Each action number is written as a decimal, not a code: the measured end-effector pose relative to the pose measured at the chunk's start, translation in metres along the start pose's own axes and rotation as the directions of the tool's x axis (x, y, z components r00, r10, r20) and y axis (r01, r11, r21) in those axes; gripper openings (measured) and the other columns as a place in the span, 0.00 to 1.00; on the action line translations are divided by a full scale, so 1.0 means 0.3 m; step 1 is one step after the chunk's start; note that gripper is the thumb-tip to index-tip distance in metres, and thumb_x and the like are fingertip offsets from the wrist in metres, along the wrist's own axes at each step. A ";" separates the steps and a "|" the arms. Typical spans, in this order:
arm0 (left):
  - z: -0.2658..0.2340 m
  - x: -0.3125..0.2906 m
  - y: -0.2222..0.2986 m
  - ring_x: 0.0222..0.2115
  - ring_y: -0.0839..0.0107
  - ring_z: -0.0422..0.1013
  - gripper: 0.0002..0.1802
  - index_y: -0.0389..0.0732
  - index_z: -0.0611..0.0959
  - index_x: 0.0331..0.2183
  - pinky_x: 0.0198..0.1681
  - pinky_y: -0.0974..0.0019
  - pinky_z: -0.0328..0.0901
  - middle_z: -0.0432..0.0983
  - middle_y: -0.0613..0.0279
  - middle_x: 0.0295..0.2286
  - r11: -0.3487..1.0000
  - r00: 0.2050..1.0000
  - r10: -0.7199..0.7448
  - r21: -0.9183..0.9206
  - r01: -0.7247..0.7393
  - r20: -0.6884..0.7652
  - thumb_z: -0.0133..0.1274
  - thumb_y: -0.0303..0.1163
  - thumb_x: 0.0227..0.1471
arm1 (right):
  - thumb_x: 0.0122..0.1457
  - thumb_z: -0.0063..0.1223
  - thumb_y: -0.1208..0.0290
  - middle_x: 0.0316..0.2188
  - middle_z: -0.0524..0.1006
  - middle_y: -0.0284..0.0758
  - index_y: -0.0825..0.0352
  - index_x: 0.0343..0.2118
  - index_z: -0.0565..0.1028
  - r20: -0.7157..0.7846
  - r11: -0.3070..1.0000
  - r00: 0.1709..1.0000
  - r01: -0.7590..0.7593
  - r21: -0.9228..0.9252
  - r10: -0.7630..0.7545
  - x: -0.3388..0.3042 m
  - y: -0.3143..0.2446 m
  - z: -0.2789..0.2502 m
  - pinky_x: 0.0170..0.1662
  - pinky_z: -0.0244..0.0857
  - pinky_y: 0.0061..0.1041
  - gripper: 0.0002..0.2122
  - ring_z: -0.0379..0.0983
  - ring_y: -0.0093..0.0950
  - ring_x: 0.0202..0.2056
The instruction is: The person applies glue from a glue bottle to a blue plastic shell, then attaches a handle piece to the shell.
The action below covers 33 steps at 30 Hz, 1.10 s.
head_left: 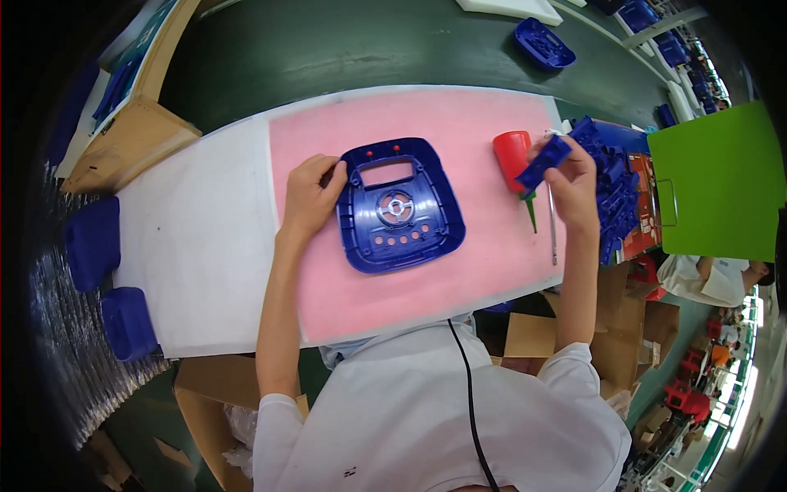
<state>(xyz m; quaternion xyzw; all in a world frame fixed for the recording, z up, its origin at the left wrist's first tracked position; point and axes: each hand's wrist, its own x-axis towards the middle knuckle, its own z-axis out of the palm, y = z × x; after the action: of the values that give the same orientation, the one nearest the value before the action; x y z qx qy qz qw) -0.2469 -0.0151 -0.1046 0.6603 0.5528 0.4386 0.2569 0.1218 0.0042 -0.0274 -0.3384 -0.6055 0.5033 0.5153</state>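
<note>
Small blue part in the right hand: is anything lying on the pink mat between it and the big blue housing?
Nothing visible. The small blue part in the right hand and the blue housing under the left hand are separated by bare pink mat; the red cup sits further back.

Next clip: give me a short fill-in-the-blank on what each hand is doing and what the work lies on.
1. The left hand rests on the edge of the large ____ plastic housing.
2. The right hand holds a small blue part beside a ____ cup.
3. The housing lies on a ____ foam mat.

Missing words: blue; red; pink
</note>
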 end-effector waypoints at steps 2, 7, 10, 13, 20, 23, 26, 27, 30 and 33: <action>-0.009 -0.003 -0.008 0.20 0.63 0.67 0.10 0.31 0.80 0.27 0.26 0.65 0.62 0.72 0.53 0.20 1.000 1.000 0.013 0.012 -0.013 0.001 0.53 0.30 0.51 | 0.49 0.64 0.76 0.36 0.76 0.36 0.72 0.47 0.71 0.065 0.997 0.998 -0.027 0.067 0.023 0.019 0.028 0.129 0.44 0.69 0.27 0.21 0.75 0.28 0.38; 0.003 0.005 0.003 0.31 0.62 0.69 0.18 0.39 0.82 0.41 0.38 0.61 0.62 0.75 0.56 0.30 0.935 0.958 0.258 0.283 -0.214 -0.128 0.56 0.30 0.45 | 0.47 0.63 0.83 0.31 0.73 0.34 0.72 0.47 0.69 -0.005 0.989 0.993 -0.118 0.090 0.119 0.084 0.088 0.371 0.35 0.73 0.20 0.22 0.75 0.23 0.35; -0.031 0.017 0.041 0.41 0.63 0.70 0.33 0.41 0.74 0.52 0.49 0.62 0.63 0.75 0.57 0.38 0.943 0.931 0.324 0.139 -0.303 -0.166 0.60 0.27 0.40 | 0.48 0.65 0.79 0.28 0.75 0.35 0.73 0.36 0.70 -0.076 0.989 0.987 -0.142 0.038 0.145 0.128 0.107 0.493 0.28 0.73 0.17 0.15 0.76 0.22 0.29; -0.013 -0.003 0.090 0.38 0.62 0.72 0.34 0.41 0.75 0.50 0.48 0.61 0.64 0.76 0.57 0.38 0.946 0.924 0.313 -0.016 -0.324 -0.220 0.63 0.25 0.36 | 0.49 0.65 0.76 0.26 0.76 0.39 0.71 0.27 0.68 -0.112 0.976 0.971 -0.206 0.063 0.212 0.162 0.141 0.571 0.26 0.73 0.19 0.13 0.77 0.24 0.24; 0.030 -0.004 0.062 0.35 0.64 0.73 0.22 0.41 0.82 0.39 0.43 0.63 0.66 0.78 0.61 0.32 0.947 0.904 0.322 0.089 -0.309 -0.280 0.66 0.25 0.35 | 0.50 0.64 0.75 0.29 0.76 0.40 0.74 0.31 0.70 0.000 0.938 0.953 -0.298 0.178 0.302 0.194 0.151 0.593 0.30 0.75 0.21 0.13 0.78 0.25 0.28; 0.028 0.010 0.064 0.35 0.65 0.73 0.21 0.38 0.83 0.39 0.43 0.65 0.66 0.78 0.59 0.33 0.967 0.923 0.255 0.046 -0.252 -0.288 0.65 0.23 0.36 | 0.49 0.64 0.76 0.33 0.76 0.40 0.74 0.38 0.71 0.031 0.957 0.994 -0.092 -0.276 0.104 0.219 0.142 0.527 0.35 0.75 0.24 0.16 0.77 0.26 0.35; 0.014 0.015 0.067 0.37 0.66 0.72 0.19 0.36 0.83 0.39 0.44 0.67 0.66 0.77 0.57 0.35 0.981 0.952 0.175 -0.036 -0.190 -0.252 0.63 0.21 0.39 | 0.46 0.62 0.75 0.44 0.73 0.39 0.65 0.43 0.74 0.224 0.760 0.959 0.274 -0.589 -0.173 0.248 0.081 0.491 0.41 0.72 0.30 0.18 0.74 0.33 0.43; 0.011 0.015 0.066 0.38 0.66 0.72 0.19 0.35 0.83 0.39 0.45 0.68 0.65 0.76 0.57 0.36 0.984 0.963 0.149 -0.067 -0.167 -0.224 0.63 0.22 0.39 | 0.46 0.62 0.75 0.44 0.73 0.39 0.65 0.43 0.74 0.220 0.762 0.960 0.272 -0.587 -0.173 0.252 0.086 0.482 0.41 0.72 0.30 0.18 0.74 0.33 0.43; 0.019 0.015 0.071 0.40 0.67 0.71 0.18 0.36 0.83 0.39 0.46 0.68 0.65 0.74 0.57 0.38 0.985 0.974 0.140 -0.078 -0.156 -0.180 0.62 0.21 0.40 | 0.46 0.59 0.76 0.42 0.74 0.38 0.65 0.35 0.77 0.590 0.442 0.716 0.696 -0.566 -0.372 0.262 0.089 0.468 0.44 0.68 0.32 0.11 0.73 0.37 0.41; 0.039 0.014 0.064 0.39 0.65 0.71 0.19 0.38 0.83 0.38 0.42 0.66 0.67 0.74 0.58 0.37 0.986 0.976 0.136 -0.073 -0.151 -0.172 0.63 0.24 0.39 | 0.47 0.58 0.76 0.39 0.75 0.37 0.67 0.33 0.76 0.614 0.473 0.728 0.675 -0.565 -0.305 0.248 0.135 0.461 0.43 0.69 0.33 0.09 0.73 0.37 0.40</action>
<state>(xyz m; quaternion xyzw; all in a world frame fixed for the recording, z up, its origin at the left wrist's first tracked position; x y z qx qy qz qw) -0.2270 -0.0143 -0.0932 0.6480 0.5038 0.5329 0.2056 -0.0340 0.0479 -0.0399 -0.2069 -0.9270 0.0859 0.3008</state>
